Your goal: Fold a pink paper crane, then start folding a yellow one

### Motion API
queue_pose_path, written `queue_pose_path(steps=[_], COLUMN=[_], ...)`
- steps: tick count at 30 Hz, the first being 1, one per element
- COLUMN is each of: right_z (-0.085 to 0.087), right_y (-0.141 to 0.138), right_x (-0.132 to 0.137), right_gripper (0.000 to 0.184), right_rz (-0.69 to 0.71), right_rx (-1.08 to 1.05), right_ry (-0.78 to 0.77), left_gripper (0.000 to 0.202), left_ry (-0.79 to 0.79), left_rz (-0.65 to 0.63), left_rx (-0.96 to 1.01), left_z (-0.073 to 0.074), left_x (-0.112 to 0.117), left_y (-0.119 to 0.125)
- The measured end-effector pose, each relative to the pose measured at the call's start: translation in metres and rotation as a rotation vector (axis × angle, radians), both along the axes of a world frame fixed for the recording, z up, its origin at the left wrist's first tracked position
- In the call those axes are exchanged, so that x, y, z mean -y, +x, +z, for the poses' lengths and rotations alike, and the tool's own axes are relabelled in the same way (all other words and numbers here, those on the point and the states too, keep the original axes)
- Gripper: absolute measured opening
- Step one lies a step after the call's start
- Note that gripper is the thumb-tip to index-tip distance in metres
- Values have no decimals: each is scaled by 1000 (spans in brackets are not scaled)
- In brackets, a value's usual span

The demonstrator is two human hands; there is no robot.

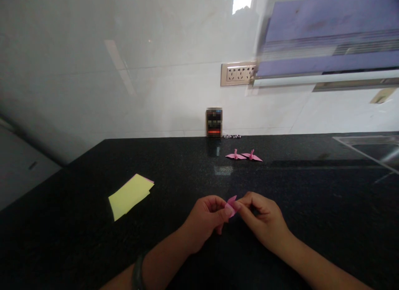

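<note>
A small piece of folded pink paper [232,199] is held up between my two hands, above the front part of the dark counter. My left hand [208,215] pinches it from the left with thumb and fingers. From the other side, my right hand [264,217] grips its right edge between thumb and forefinger. Fingers cover much of the paper, so its full shape is hidden. Farther back, two pink origami cranes [236,156] sit side by side on the counter, their wings spread.
Yellow paper sheets [131,196] lie stacked at the left, a pink edge showing beneath. A phone [214,124] leans upright against the wall, a beaded strap [232,136] beside it. A sink edge [358,151] is at the right. The black counter [174,165] meets a tiled wall with sockets [238,74].
</note>
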State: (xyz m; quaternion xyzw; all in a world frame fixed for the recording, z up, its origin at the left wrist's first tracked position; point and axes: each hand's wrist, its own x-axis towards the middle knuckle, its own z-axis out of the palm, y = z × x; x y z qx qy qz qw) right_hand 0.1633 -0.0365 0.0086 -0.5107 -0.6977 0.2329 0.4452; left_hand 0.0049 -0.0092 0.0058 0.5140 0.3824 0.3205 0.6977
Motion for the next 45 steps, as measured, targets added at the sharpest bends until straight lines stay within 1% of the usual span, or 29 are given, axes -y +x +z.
queue_pose_path(steps=[3,5,8,9,11,13,15,17,19,22,25,28,30,33,36,40,43,45], right_z=[4,6,4,4,5,6,8,8,8,5,2,0,-1,-2,-1,2,1,0], right_y=[1,2,4,5,4,4,3,5,7,9,10,10,9,8,6,3,3,2], right_x=[1,0,-4,-5,-8,-9,-8,-8,-7,-7,-7,-7,-7,-5,-4,-4,-6,-6], right_gripper=[23,26,19,20,19,15,12,9,9,16,26,34,34,33,31,28,25,25], right_rz=[138,127,51,74,164,228,237,231,249,313,384,441,460,486,518,570,575,585], right_rx=[-42,-91,-108,-86,-16,45,70,80,101,119,86,4,-86,-240,-360,-542,-718,-811], right_ry=[-3,-36,-99,-120,-150,-135,-101,-102,-161,-299,-467,-639,-706,-778,-854,-919,-978,-997], left_gripper=[27,25,24,24,23,20,19,19,18,16,17,19,23,30,33,32,31,29], left_ry=[-16,4,61,86,153,252,370,469,535,604,618,531,389,156,3,-202,-336,-389], left_rz=[-39,-35,-11,-6,-3,-11,-28,-59,-99,-137,-152,-179,-215,-290,-357,-446,-453,-433], left_rx=[13,13,-19,-41,-94,-148,-208,-281,-354,-430,-470,-462,-424,-329,-210,-52,91,189], left_z=[1,1,2,2,3,5,7,8,8,7,6,4,4,5,6,2,-1,-2], left_x=[0,-1,-3,-4,-5,-7,-7,-8,-8,-8,-9,-9,-9,-8,-7,-7,-6,-4], left_y=[-1,-2,-4,-5,-6,-8,-9,-10,-12,-14,-14,-13,-13,-14,-16,-17,-16,-14])
